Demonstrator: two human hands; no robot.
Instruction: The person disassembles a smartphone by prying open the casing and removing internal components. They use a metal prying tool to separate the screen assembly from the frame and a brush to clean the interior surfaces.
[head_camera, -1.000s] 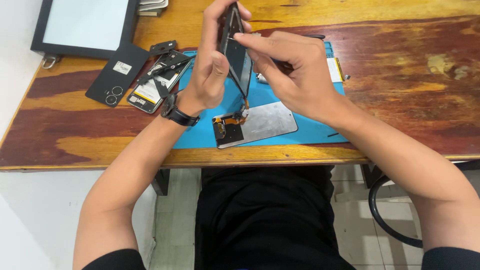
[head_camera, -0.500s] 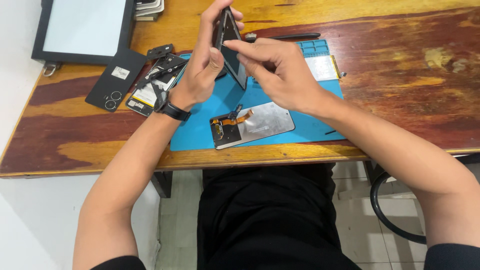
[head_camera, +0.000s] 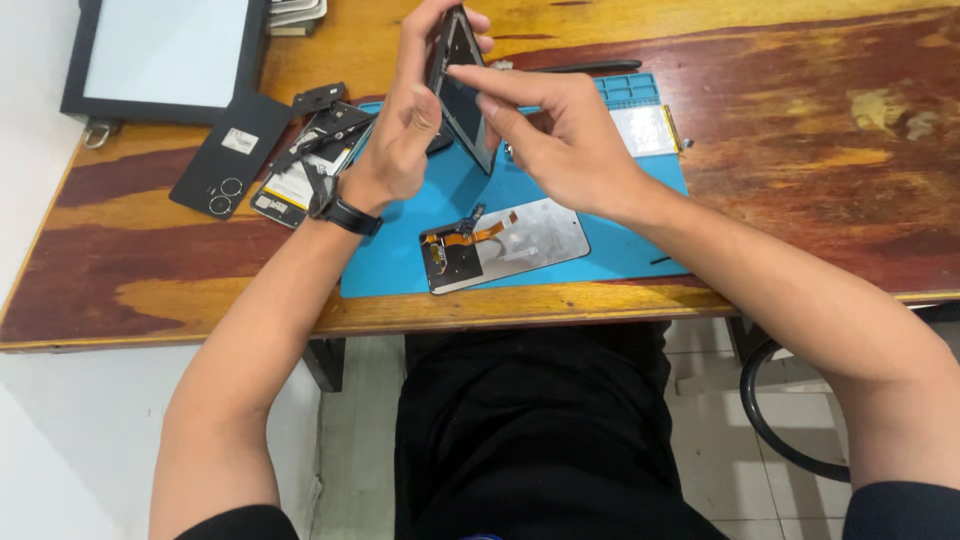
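Above the blue mat (head_camera: 560, 270), the left hand (head_camera: 405, 140) holds a dark phone frame (head_camera: 462, 85) up on its edge, with fingers wrapped tight around it. The right hand (head_camera: 560, 140) presses its fingertips (head_camera: 462, 72) against the frame's top, not clasped around it. On the mat below lies a silver screen panel (head_camera: 505, 245), and a black back cover (head_camera: 232, 152) sits on the wooden table (head_camera: 800, 180) to the left.
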